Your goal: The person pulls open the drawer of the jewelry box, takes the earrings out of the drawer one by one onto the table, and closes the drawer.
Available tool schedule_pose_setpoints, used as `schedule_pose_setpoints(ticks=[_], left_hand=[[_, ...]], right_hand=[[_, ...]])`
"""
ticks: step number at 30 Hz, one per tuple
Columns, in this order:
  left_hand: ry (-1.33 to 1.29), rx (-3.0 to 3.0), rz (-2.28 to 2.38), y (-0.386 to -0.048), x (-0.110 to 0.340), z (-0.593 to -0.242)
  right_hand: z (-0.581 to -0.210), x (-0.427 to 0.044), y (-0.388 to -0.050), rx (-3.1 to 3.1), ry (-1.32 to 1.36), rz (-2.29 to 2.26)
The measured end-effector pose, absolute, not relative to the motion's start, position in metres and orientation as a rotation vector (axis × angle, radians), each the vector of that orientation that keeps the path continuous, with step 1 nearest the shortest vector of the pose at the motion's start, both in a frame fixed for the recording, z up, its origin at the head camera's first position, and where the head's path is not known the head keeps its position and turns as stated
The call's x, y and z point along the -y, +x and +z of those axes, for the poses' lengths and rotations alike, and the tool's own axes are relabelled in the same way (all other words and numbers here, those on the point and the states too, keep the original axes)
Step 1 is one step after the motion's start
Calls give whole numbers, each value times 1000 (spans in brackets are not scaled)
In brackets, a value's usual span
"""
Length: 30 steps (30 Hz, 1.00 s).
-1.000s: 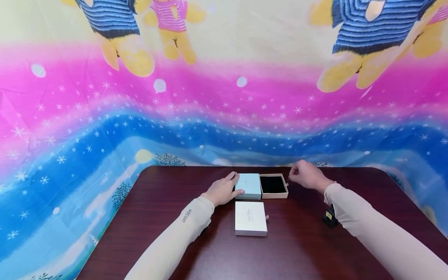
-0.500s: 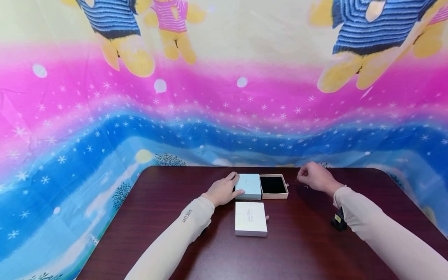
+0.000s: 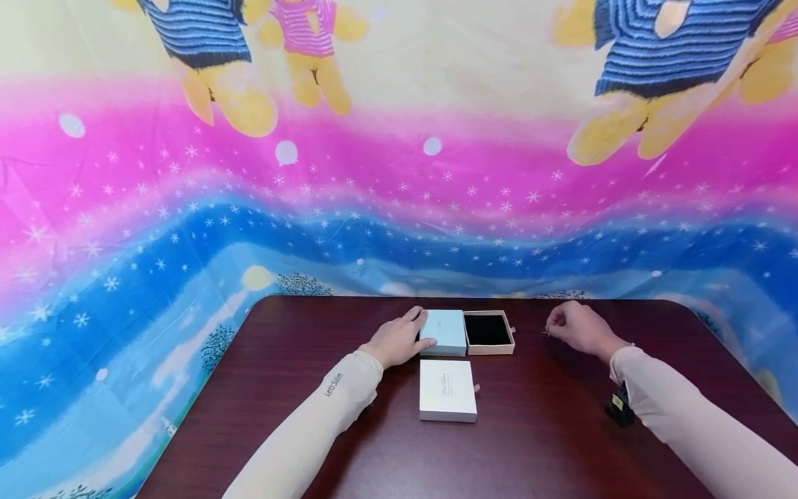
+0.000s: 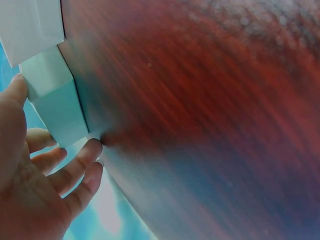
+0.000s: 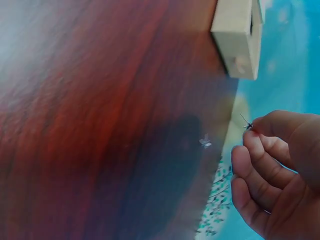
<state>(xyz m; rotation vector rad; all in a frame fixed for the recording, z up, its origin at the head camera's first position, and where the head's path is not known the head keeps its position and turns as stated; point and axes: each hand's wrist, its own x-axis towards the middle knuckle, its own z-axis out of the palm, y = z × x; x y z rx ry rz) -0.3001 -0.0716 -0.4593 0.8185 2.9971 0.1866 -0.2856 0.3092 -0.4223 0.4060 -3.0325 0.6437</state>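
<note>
In the head view my left hand [image 3: 395,339] holds the left side of a pale blue jewelry box [image 3: 442,333]. In the left wrist view, its thumb and fingers lie on opposite sides of the box. A cream drawer [image 3: 509,344] with a black insert extends from the box's right side. My right hand [image 3: 580,329] is right of the drawer, above the table. Its thumb and index finger pinch a small stud earring [image 5: 247,123] with a thin post. A second small shiny piece [image 5: 205,141], resembling an earring, lies on the table below that hand.
A white box [image 3: 447,390] with a small ribbon tab lies in front of the blue one. Everything rests on a dark wooden table [image 3: 299,333]. Behind its far edge hangs a printed cloth [image 3: 374,180].
My right hand has moved right and slightly toward me, away from the drawer, with the earring pinched. My left hand and the boxes have stayed in place.
</note>
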Motion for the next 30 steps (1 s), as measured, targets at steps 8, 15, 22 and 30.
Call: schedule_pose_setpoints(ticks=[8, 15, 22, 30], left_hand=[[810, -2990, 190, -300, 72, -459], [817, -2996, 187, -300, 71, -458], [822, -2992, 198, -298, 71, -458], [821, -2991, 206, -298, 72, -457]], right_hand=[[-433, -320, -284, 3107, 319, 666], [-443, -323, -285, 3105, 302, 685], [-447, -319, -285, 3101, 313, 671], [-449, -320, -287, 3110, 297, 660]])
